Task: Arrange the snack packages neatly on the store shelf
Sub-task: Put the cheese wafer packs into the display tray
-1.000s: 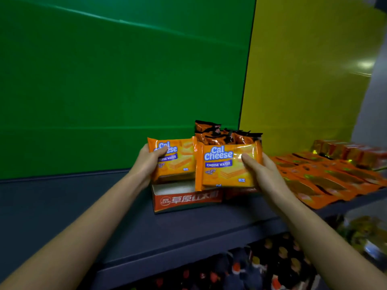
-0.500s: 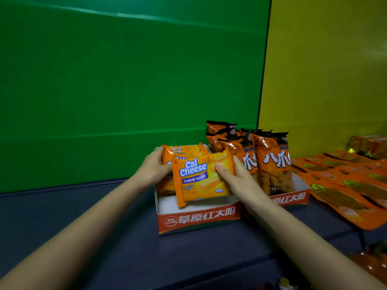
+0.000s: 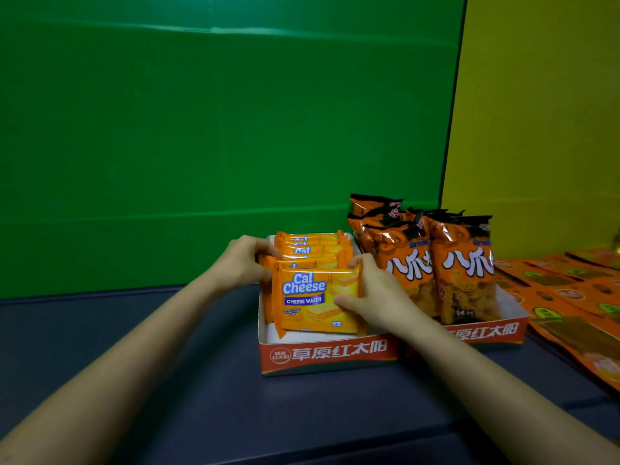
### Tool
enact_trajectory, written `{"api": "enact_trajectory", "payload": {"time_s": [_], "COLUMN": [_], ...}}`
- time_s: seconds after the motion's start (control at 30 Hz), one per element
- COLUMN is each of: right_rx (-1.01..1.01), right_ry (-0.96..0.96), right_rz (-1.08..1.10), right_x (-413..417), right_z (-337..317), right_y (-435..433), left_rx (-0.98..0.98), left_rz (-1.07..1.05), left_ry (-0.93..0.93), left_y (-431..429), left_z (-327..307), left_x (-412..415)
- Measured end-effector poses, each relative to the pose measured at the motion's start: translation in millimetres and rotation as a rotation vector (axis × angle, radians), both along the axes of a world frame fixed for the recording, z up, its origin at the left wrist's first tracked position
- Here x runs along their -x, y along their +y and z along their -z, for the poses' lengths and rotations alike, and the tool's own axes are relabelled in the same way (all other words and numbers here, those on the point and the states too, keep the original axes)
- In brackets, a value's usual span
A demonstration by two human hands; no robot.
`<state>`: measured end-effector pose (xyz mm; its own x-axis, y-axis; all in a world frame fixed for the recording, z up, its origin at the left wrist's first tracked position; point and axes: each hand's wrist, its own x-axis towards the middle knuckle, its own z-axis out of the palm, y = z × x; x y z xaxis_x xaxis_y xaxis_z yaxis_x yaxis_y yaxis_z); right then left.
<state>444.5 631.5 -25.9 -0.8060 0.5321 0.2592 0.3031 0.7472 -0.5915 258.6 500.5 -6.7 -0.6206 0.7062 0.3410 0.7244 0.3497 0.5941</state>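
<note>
The front pack (image 3: 315,302) of cheese wafers stands upright at the near end of the red and white tray (image 3: 328,355) on the shelf (image 3: 201,397), its printed face towards the camera. The right hand (image 3: 379,297) grips its right edge: the thumb lies on the front face and the fingers (image 3: 357,263) curl round the top corner and behind. The left hand (image 3: 241,263) holds the left ends of the row (image 3: 312,250) of same packs behind it, with fingers curled on them.

Such a pack is probably light, and its foil looks smooth and a little slippery. The wafers inside are likely brittle, so a hard squeeze on the flat face may break them. It is safer, I think, to hold it by the two short edges or the sealed ends and to push it back gently against the row, while the other hand stops the row from falling over.

The taller bags (image 3: 463,263) in the next tray stand just beside the right hand, and flat pouches (image 3: 570,297) lie further right.
</note>
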Motion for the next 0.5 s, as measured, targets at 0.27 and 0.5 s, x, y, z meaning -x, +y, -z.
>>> {"api": "enact_trajectory", "payload": {"time_s": [0.27,0.5], "right_rx": [-0.168,-0.34], "right_ry": [0.016,-0.005], "right_rz": [0.02,0.005], "right_x": [7,7], "right_z": [-2,4], "right_y": [5,8], "left_rx": [-0.079,-0.137], "left_rz": [-0.025,0.033], "left_ry": [-0.018,-0.153], "left_y": [6,5], "left_z": [4,15], "left_x": [-6,-11]}}
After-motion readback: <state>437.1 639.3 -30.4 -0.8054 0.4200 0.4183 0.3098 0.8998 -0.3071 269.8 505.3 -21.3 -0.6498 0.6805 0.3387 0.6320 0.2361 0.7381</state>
